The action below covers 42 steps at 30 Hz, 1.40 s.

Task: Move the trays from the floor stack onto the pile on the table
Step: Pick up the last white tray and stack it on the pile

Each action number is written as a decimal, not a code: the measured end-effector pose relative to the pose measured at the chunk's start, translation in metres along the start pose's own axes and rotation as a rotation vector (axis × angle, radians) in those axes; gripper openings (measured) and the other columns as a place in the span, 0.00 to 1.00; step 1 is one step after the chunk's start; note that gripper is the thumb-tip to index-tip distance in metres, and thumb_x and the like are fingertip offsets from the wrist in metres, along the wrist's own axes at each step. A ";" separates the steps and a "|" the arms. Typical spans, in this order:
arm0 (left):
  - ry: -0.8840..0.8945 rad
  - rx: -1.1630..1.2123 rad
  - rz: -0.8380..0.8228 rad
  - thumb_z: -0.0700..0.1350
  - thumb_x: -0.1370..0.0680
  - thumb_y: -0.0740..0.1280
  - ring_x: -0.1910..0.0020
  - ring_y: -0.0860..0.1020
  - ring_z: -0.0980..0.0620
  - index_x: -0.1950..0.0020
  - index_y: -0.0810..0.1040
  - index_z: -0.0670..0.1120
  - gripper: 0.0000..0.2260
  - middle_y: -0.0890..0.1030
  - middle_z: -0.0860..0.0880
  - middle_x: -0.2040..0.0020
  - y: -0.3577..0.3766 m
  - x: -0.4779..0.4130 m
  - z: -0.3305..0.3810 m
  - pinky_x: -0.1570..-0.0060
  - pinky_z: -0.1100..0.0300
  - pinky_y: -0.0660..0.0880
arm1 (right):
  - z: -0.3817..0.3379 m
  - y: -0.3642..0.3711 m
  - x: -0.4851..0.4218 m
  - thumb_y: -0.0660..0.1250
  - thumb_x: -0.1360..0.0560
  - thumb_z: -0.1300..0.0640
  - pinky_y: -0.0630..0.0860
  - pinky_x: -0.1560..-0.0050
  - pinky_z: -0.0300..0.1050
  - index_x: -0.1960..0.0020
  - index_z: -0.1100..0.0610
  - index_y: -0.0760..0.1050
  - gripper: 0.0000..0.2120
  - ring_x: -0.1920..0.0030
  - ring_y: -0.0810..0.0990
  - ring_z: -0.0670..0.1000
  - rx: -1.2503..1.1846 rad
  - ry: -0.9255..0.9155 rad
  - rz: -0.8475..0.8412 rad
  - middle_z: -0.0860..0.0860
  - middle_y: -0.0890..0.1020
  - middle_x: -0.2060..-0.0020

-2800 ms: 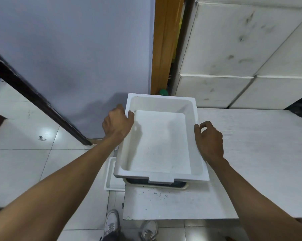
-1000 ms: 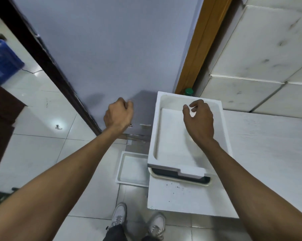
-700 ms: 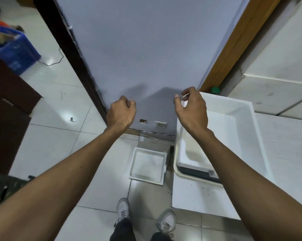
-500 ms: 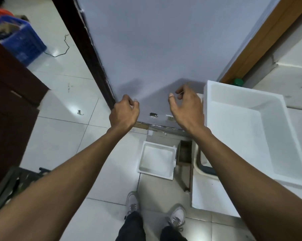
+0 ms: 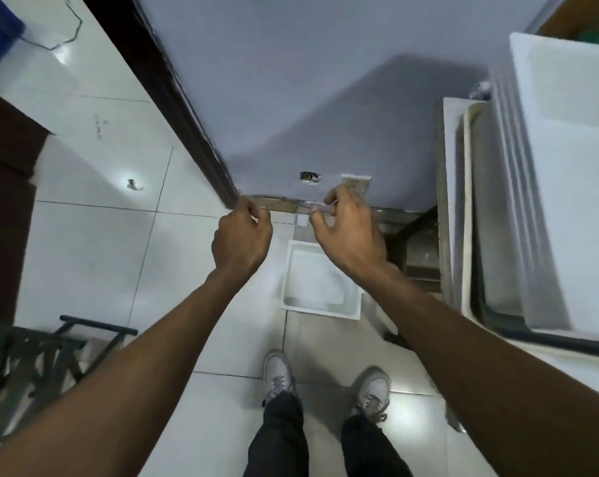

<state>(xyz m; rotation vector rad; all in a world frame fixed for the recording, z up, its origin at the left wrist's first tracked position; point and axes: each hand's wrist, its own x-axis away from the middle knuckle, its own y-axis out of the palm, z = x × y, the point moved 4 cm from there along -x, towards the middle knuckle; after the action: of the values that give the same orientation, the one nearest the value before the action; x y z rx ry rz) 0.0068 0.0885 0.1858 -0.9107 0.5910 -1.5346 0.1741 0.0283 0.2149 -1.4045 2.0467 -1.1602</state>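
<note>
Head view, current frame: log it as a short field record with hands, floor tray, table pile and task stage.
left hand: empty, fingers loosely curled, held above the floor
right hand: empty, fingers partly open, above the floor tray's far end
floor tray: white, upright on the tiles by the wall, untouched; how many are stacked cannot be told
table pile: white trays nested on the table at right
task stage: reaching down for the floor tray, no grasp yet
</note>
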 end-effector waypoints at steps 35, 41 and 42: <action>-0.301 0.286 -0.248 0.54 0.20 0.60 0.61 0.77 0.47 0.46 0.73 0.44 0.13 0.77 0.51 0.61 0.370 -0.058 -0.244 0.56 0.56 0.75 | 0.294 0.345 -0.076 0.61 0.23 0.44 0.68 0.56 0.45 0.45 0.53 0.70 0.14 0.53 0.75 0.52 0.056 0.187 -0.137 0.48 0.76 0.53; -0.523 0.362 -0.278 0.61 0.28 0.60 0.55 0.82 0.39 0.50 0.73 0.46 0.19 0.82 0.43 0.56 0.423 -0.040 -0.270 0.49 0.44 0.80 | 0.344 0.366 -0.096 0.61 0.22 0.44 0.66 0.54 0.45 0.43 0.54 0.70 0.15 0.51 0.76 0.51 0.172 0.120 -0.158 0.49 0.76 0.51; -0.565 0.348 -0.296 0.61 0.28 0.60 0.55 0.82 0.39 0.51 0.72 0.46 0.19 0.82 0.43 0.55 0.432 -0.033 -0.274 0.49 0.43 0.80 | 0.350 0.370 -0.100 0.62 0.23 0.44 0.67 0.54 0.45 0.43 0.54 0.71 0.15 0.51 0.77 0.52 0.184 0.108 -0.158 0.50 0.77 0.50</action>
<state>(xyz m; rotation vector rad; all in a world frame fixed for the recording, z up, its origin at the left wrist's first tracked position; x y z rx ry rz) 0.0335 0.0108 -0.3198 -1.1255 -0.2195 -1.4806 0.2529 0.0315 -0.2978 -1.4611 1.8696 -1.4795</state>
